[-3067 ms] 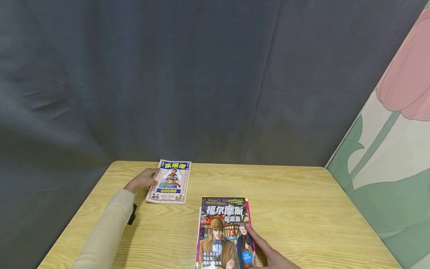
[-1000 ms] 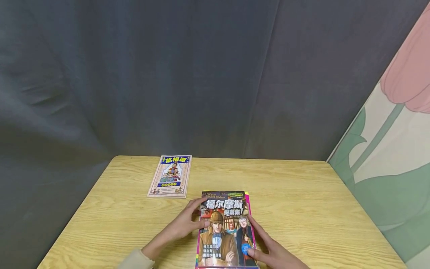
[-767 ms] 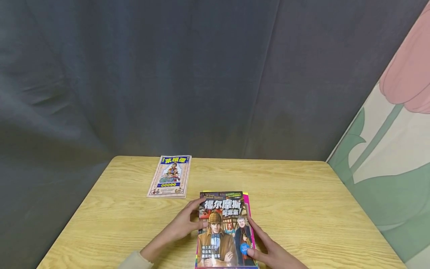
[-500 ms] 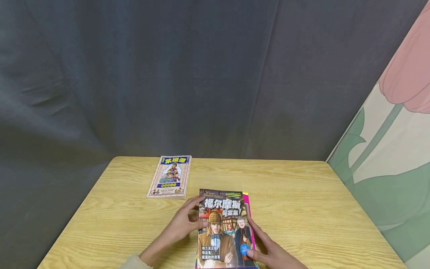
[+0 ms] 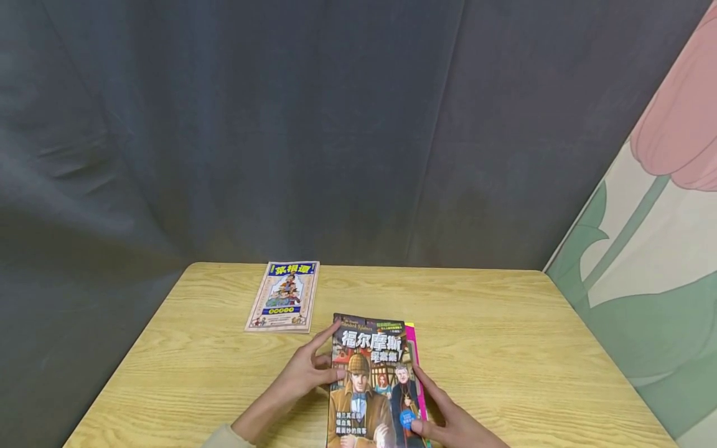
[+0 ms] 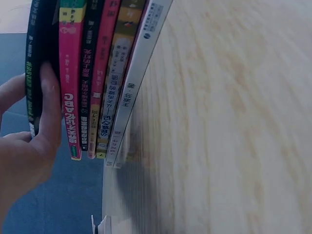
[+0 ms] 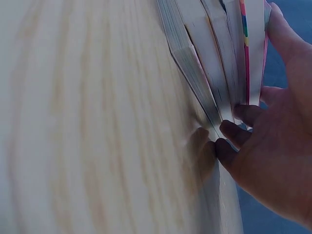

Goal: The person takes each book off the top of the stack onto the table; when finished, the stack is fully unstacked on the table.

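A stack of books lies on the table, and its top book (image 5: 361, 398) shows a detective in a checked cap. My left hand (image 5: 299, 376) grips this top book by its left edge. In the left wrist view, its dark spine (image 6: 33, 63) stands apart from the pink spine (image 6: 71, 107) below, with a finger in the gap. Several more spines show beneath. My right hand (image 5: 454, 420) rests along the stack's right side, thumb on the cover. In the right wrist view, its loosely bent fingers (image 7: 237, 134) touch or nearly touch the page edges (image 7: 209, 53).
A thin booklet (image 5: 284, 298) with a blue title band lies farther back on the left of the wooden table (image 5: 504, 348). A dark curtain (image 5: 336, 137) hangs behind the table's far edge. A wall with painted tulips (image 5: 666, 249) stands at the right.
My left hand came from the booklet to the stack about a second ago. Since then the top book has shifted slightly left and its far edge upward, showing more pink beneath. The right hand barely moved.
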Demonstrator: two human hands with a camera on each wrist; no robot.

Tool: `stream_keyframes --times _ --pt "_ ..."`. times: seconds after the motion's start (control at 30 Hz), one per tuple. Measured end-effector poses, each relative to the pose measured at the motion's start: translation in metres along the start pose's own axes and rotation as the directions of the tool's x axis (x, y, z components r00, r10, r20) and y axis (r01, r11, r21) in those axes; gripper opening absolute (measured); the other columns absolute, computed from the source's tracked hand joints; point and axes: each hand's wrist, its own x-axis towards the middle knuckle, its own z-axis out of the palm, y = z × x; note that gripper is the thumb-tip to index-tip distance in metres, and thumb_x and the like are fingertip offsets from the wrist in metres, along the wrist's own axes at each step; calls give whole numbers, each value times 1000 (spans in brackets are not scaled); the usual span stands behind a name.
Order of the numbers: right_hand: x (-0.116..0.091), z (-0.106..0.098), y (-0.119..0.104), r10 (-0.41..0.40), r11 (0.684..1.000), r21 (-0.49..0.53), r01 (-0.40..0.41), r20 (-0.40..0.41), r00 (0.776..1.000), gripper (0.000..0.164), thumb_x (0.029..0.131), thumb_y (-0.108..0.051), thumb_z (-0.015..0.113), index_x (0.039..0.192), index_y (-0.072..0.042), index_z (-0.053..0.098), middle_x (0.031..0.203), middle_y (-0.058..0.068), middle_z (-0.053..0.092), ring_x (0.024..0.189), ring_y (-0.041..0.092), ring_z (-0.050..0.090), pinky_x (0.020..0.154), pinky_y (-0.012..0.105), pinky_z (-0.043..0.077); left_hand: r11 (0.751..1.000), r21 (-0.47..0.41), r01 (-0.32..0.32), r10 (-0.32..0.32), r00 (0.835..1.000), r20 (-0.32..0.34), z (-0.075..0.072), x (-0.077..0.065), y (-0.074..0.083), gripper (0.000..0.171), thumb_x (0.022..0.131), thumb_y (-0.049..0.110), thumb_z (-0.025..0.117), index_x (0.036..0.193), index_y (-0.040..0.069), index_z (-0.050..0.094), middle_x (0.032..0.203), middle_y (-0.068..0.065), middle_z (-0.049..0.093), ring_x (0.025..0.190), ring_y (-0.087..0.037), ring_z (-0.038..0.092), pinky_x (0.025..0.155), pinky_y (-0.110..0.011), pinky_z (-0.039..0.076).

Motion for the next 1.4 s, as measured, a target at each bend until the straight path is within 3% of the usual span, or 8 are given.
stream_keyframes --times 0.17,0.27,0.37,0.5,0.7,0.9,1.27,1.4 --pt "0 -1 -2 22 999 23 -22 4 1000 79 101 -27 51 155 -26 -7 155 32 2 133 51 31 103 53 41 1000 5 21 -21 1000 8 1 0 -1 96 80 8 77 155 29 20 153 -32 15 102 -39 63 66 -28 56" --pt "0 -1 -2 19 999 27 -19 6 1000 79 101 -27 51 155 -26 -7 155 32 1 133 52 31 103 54 40 999 37 31 -31 1000 4 2 0 0 98 78 11 79 155 28 20 158 -24 0 126 -53 39 80 -36 57" --pt "-2 -2 -1 17 1000 -4 -17 -9 1000 80 101 -27 52 155 -24 -6 155 33 0 133 55 27 103 57 39 997 66 32 -33 999 3 2 0 0 101 76 11 80 155 28 19 158 -23 -3 131 -59 23 88 -40 53" --pt "-4 -4 1 28 998 -54 -30 -30 999 82 99 -29 54 156 -21 -4 154 34 1 133 58 25 101 61 38 998 62 25 -26 1000 15 2 -2 -1 101 77 9 78 155 28 17 158 -23 -6 131 -60 21 90 -42 52" --pt "-3 -5 3 10 999 -52 -10 -4 1000 82 100 -27 54 156 -19 -5 154 35 1 134 56 25 97 37 46 1000 10 11 -11 999 40 2 -3 -5 98 80 10 77 155 25 16 158 -23 -9 133 -58 22 92 -44 51" --pt "-2 -3 3 4 1000 -25 -4 6 1000 81 100 -26 53 155 -20 -6 154 35 0 133 57 26 99 49 46 1000 -5 6 -6 999 46 2 -4 -6 99 79 11 78 156 22 16 158 -23 -8 132 -59 20 91 -43 51" --pt "-3 -3 1 21 998 -52 -22 -16 1000 82 99 -28 56 156 -23 -3 153 36 5 131 53 33 94 32 44 1000 -6 8 -8 999 38 1 -7 -4 99 78 10 78 155 23 16 157 -23 -9 133 -58 22 91 -43 52" --pt "-3 -3 1 26 999 -45 -27 -16 1000 82 99 -28 55 156 -25 -3 154 35 5 132 52 33 96 37 45 1000 3 10 -10 999 31 0 -8 -3 98 79 12 77 155 23 17 158 -23 -9 133 -56 23 83 -38 56"
